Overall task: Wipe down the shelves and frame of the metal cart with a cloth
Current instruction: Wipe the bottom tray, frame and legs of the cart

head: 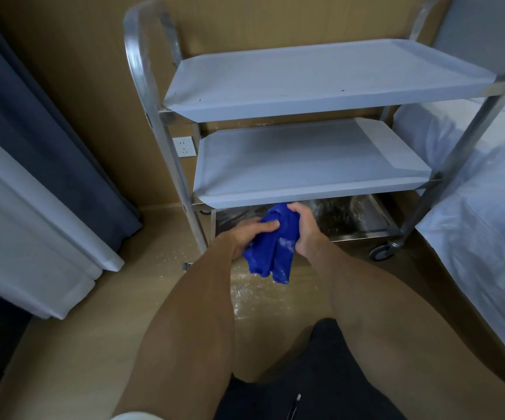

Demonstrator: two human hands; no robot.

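Observation:
A three-shelf metal cart (160,128) stands against the brown wall. Its top shelf (321,77) and middle shelf (306,165) look pale and smooth. The bottom shelf (351,219) is bare steel streaked with white powder. A bunched blue cloth (272,253), dusted white, hangs in front of the bottom shelf's near edge. My left hand (246,234) grips its left side with the thumb laid across the fabric. My right hand (302,228) grips its upper right part.
White powder is scattered on the wooden floor (263,292) under the cloth. A bed with white sheets (481,207) stands close on the right. Grey and white curtains (48,192) hang on the left. A wall socket (183,147) sits behind the cart's left post.

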